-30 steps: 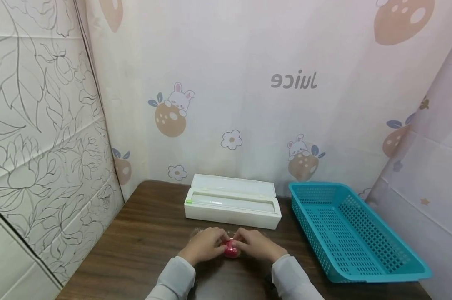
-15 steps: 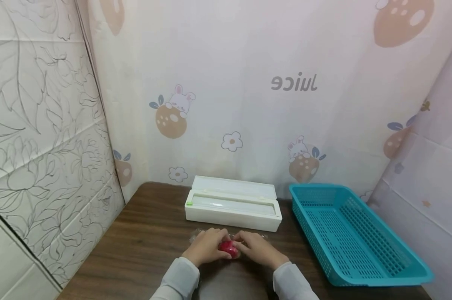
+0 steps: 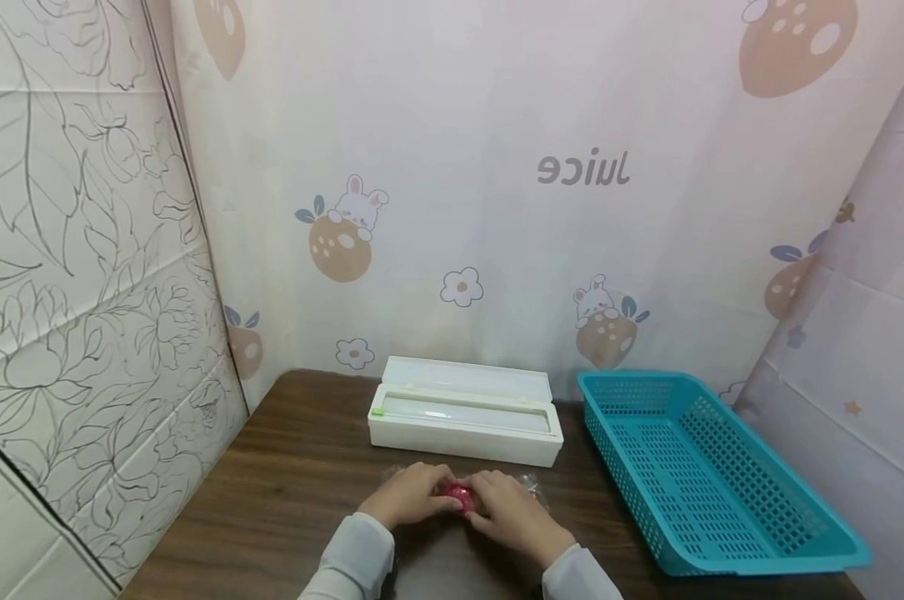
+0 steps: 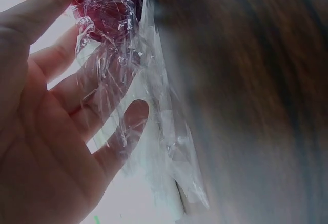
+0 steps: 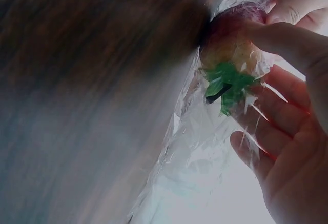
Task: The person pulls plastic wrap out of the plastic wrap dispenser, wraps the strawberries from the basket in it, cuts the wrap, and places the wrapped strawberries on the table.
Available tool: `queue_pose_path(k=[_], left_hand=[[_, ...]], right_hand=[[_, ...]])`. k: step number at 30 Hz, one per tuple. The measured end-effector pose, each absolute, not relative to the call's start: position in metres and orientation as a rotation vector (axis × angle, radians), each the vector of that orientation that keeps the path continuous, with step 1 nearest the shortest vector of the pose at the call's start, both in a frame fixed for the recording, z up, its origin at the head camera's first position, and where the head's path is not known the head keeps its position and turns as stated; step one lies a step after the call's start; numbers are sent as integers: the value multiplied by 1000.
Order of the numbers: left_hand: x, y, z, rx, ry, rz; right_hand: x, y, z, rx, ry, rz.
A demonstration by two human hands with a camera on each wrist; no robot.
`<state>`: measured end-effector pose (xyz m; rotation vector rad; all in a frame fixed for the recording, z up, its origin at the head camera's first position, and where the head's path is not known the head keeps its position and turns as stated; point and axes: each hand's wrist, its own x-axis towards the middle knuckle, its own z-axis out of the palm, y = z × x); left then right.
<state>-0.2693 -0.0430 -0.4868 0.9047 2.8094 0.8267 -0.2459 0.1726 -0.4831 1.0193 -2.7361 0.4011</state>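
Note:
A red strawberry (image 3: pixel 461 498), wrapped in clear cling film (image 4: pixel 177 152), lies between both hands close over the table. Its green leafy top (image 5: pixel 228 83) shows through the film in the right wrist view, on the right-hand side. My left hand (image 3: pixel 409 495) holds the red end between thumb and fingertips, while its other fingers spread behind loose film. My right hand (image 3: pixel 513 510) grips the leafy side, thumb on the near face and fingers behind the film. Loose film sticks out past both hands. Beyond them stands a long white cling film dispenser (image 3: pixel 459 446), its lid raised.
A turquoise mesh basket (image 3: pixel 766 563) stands on the right part of the dark wooden table (image 3: pixel 272 492). Printed curtains (image 3: pixel 452 208) enclose the table at the back and sides. The dispenser has a small green slider (image 3: pixel 377 412) at its left end.
Both hands stay around the strawberry while their fingers shift on it. My right hand has moved its fingers further over the far side, and its thumb has come lower on the near face.

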Motion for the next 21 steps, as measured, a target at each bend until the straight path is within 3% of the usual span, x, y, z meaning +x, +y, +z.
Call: queue_pose_path(k=[21], left_hand=[[-265, -41, -487, 1014, 2811, 752]], right_hand=[[-249, 183, -486, 1020, -2862, 680]])
